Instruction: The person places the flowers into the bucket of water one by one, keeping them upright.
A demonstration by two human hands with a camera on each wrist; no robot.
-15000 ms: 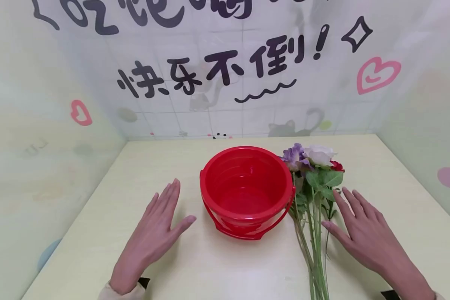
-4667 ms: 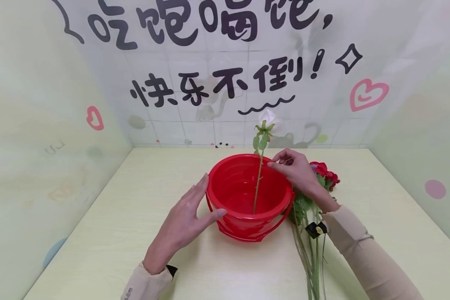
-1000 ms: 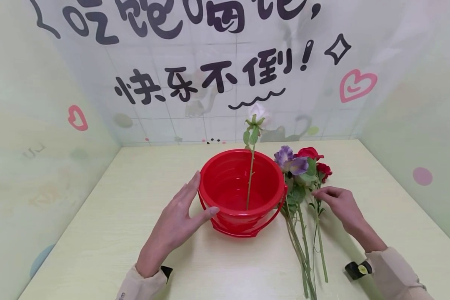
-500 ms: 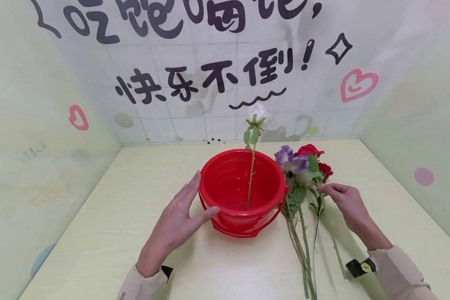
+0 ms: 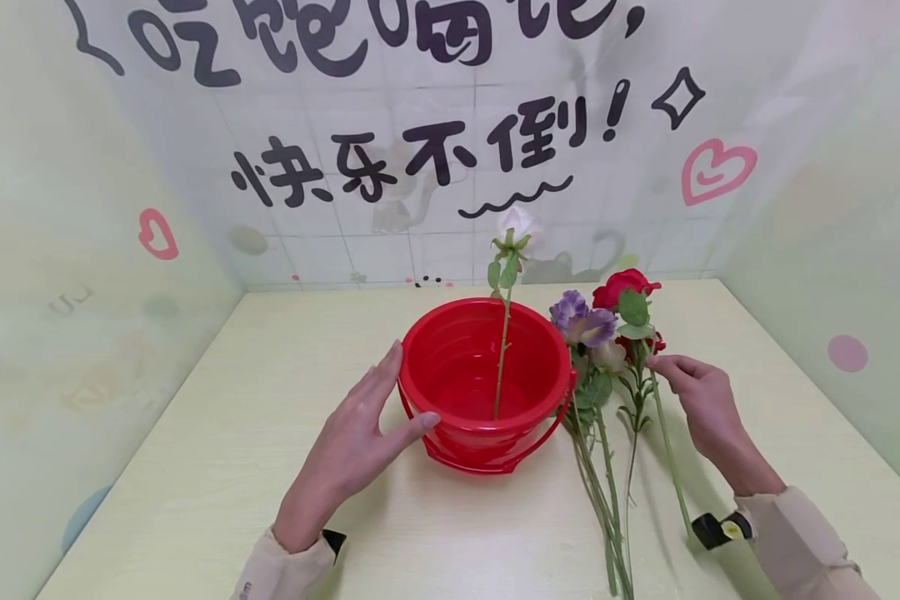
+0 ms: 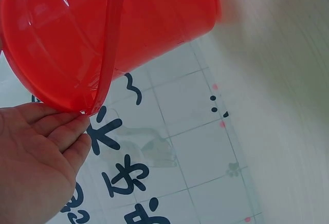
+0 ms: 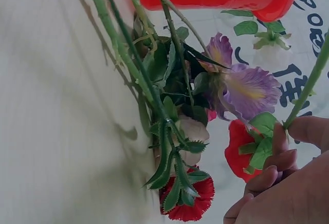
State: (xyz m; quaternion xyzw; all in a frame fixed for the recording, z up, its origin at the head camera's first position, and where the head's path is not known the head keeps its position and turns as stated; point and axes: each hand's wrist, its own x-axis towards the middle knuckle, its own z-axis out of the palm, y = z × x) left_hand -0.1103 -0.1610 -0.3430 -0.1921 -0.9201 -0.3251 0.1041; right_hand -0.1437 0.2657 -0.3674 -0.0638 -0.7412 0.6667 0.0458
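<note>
With thumb and fingertips, my right hand [image 5: 701, 404] pinches the green stem of a red rose [image 5: 625, 288], lifted a little over the other flowers. In the right wrist view the rose's stem [image 7: 311, 82] runs up from between thumb and forefinger. My left hand [image 5: 352, 450] rests straight-fingered against the left rim of a red bucket [image 5: 487, 450]; the left wrist view shows its fingertips touching the rim near the handle joint. A white rose [image 5: 515, 225] stands in the bucket, leaning on the far rim. Beside the bucket lie a purple iris [image 5: 583, 320] and a dark red carnation [image 7: 190, 198].
Long stems [image 5: 607, 517] of the lying flowers reach toward the table's front edge. A pale flower [image 5: 607, 356] lies partly hidden under the iris. Printed sheeting [image 5: 390, 100] walls the wooden table [image 5: 195, 433] at the back and sides.
Earlier the white rose went from the bunch into the bucket, and my left hand came to its rim. Over the last second my right hand has raised the red rose off the bunch, its stem swinging right.
</note>
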